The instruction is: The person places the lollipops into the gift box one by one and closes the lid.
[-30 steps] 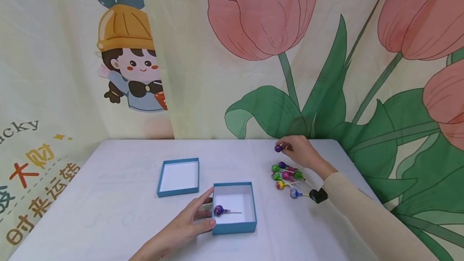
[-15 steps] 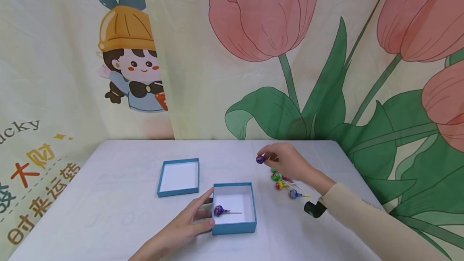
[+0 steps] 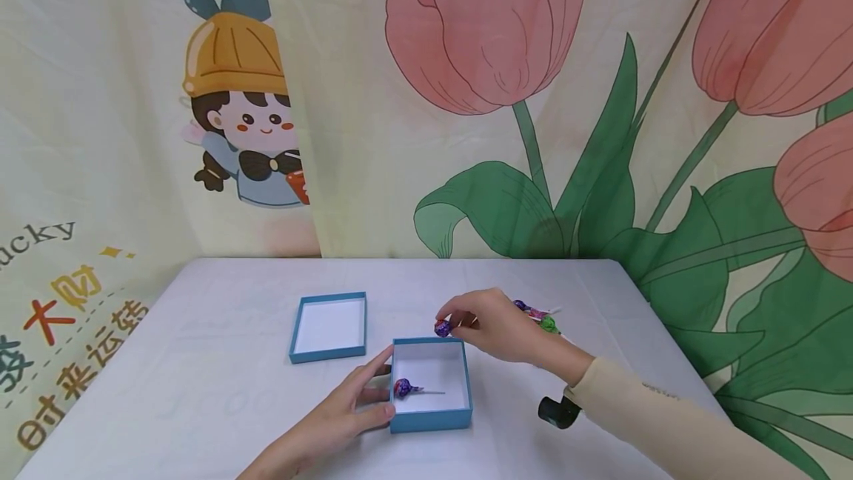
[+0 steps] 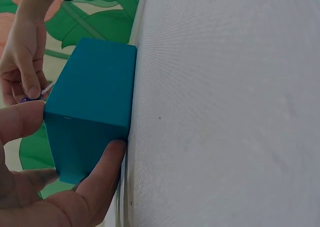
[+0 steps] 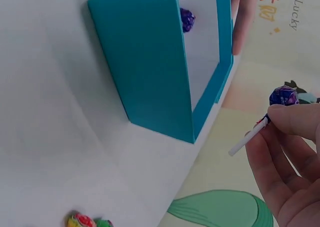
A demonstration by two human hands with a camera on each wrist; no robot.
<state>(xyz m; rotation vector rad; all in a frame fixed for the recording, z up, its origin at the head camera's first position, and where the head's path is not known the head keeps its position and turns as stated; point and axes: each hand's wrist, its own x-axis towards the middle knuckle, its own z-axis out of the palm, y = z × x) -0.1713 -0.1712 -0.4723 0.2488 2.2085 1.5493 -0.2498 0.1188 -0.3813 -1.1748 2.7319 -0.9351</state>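
Over from the lollipop pile (image 3: 549, 324) comes the right hand (image 3: 503, 326), swinging toward the blue box (image 3: 431, 420) and lower than half a second ago, with its purple lollipop (image 3: 443, 328) riding along! Thumb and fingers pinch that candy just below its wrapped head, the white stick (image 5: 247, 139) poking free in the right wrist view. It sits just past the box's far edge as the head camera has it (how high above the bench (image 3: 200, 369), I can't tell).

Holding its spot, the left hand (image 3: 353, 400) rests fairly open against the box's left wall, fingers extended, thumb at the near corner. Inside lies another purple lollipop (image 3: 403, 388), head by the left wall, stick pointing right. Behind and to the left, the shallow blue-rimmed lid (image 3: 329, 355) lies inside up. Forearm and hand screen part of the pile; green and purple wrappers peek out beyond, before the tulip-printed cloth (image 3: 360, 169).
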